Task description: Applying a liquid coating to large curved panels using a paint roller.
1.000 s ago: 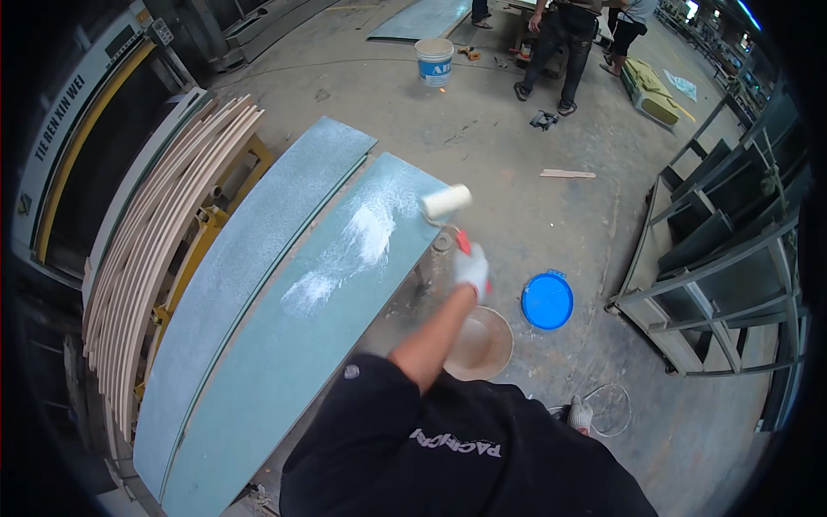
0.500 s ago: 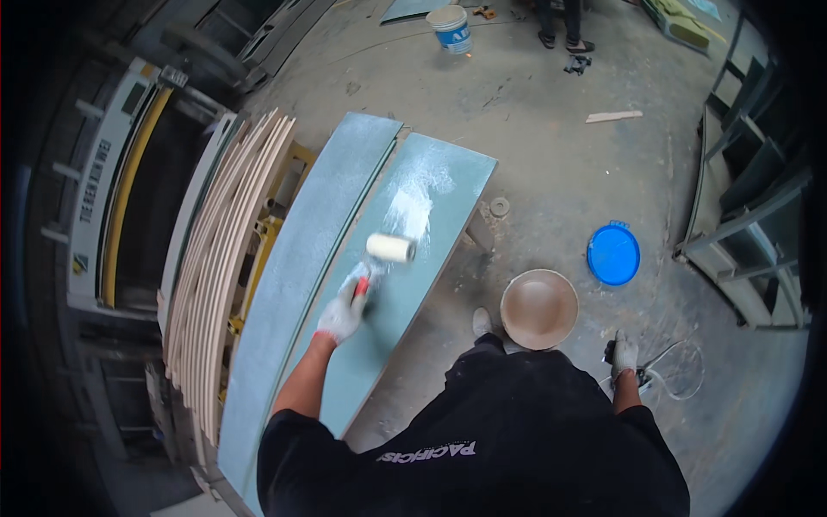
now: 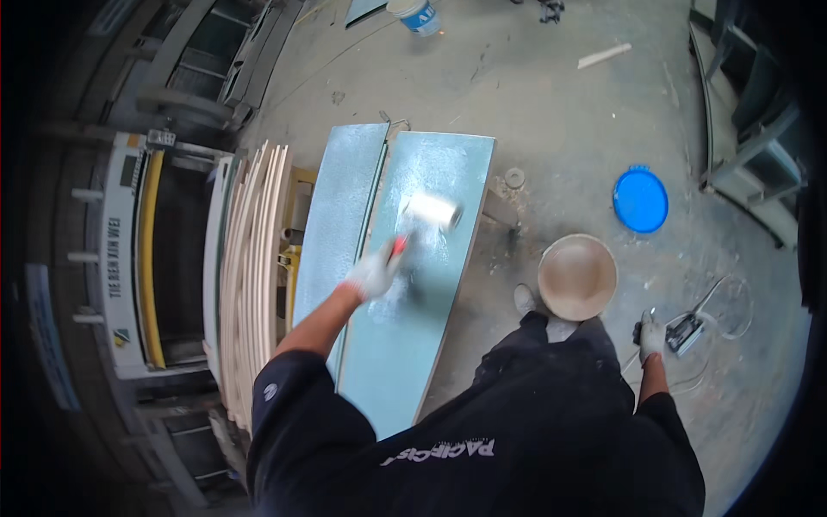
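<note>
My left hand (image 3: 372, 274), in a white glove, is wrapped around the red handle of a paint roller (image 3: 435, 209). Its white sleeve lies on the far half of a light green board (image 3: 392, 370), where a shiny wet white coat (image 3: 444, 159) spreads. A second board (image 3: 340, 185), pale blue and filmed with white, lies alongside to the left. Off to my right, my gloved right hand (image 3: 653, 336) hangs low with its fingers closed around a small dark object, its kind unclear. A dark box-shaped device (image 3: 686, 334) with a looping pale cable lies on the floor beyond that hand.
Before my feet stands a wide bucket (image 3: 579, 289) with a brownish inside. Near it lies a blue lid (image 3: 641, 200). Stacked thin boards (image 3: 258, 284) and a white-framed machine (image 3: 125, 258) line the left. Metal frames (image 3: 758, 155) stand at right; another bucket (image 3: 417, 15) is far ahead.
The roller has moved away from me and rightward along the green board with my left hand. My view has turned, so the boards look straighter and the bucket sits farther right.
</note>
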A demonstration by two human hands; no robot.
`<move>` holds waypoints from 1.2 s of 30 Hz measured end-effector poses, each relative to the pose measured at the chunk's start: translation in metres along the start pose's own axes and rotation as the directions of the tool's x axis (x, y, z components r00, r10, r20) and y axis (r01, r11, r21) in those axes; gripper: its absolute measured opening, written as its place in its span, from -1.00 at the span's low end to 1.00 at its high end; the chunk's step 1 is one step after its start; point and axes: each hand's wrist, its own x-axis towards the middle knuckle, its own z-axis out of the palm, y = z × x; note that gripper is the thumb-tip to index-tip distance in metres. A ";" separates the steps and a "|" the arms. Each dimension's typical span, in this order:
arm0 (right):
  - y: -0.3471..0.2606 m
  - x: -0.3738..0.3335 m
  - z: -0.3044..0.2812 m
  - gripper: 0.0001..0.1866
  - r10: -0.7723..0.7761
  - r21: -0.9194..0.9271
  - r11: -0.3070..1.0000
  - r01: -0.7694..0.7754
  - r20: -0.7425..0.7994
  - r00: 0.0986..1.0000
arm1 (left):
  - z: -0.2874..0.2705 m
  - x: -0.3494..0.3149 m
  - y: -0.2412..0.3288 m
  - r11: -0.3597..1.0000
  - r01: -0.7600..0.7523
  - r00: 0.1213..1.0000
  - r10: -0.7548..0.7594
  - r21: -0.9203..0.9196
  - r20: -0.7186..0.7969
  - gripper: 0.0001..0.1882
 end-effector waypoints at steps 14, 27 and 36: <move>0.028 0.003 -0.008 -0.63 -0.180 -0.298 0.947 0.120 -0.183 0.966 | -0.024 0.078 0.074 0.994 -0.071 0.995 0.077 0.086 -0.059 -0.44; 0.033 0.032 -0.023 -0.48 -0.308 -0.420 0.873 0.246 -0.084 0.948 | -0.056 0.094 0.137 0.972 0.223 0.974 -0.220 -0.073 0.056 -0.43; 0.011 0.073 -0.010 -0.58 0.143 0.147 0.980 -0.135 -0.048 0.989 | 0.084 -0.234 0.023 0.907 0.404 0.859 -0.420 0.117 0.292 -0.48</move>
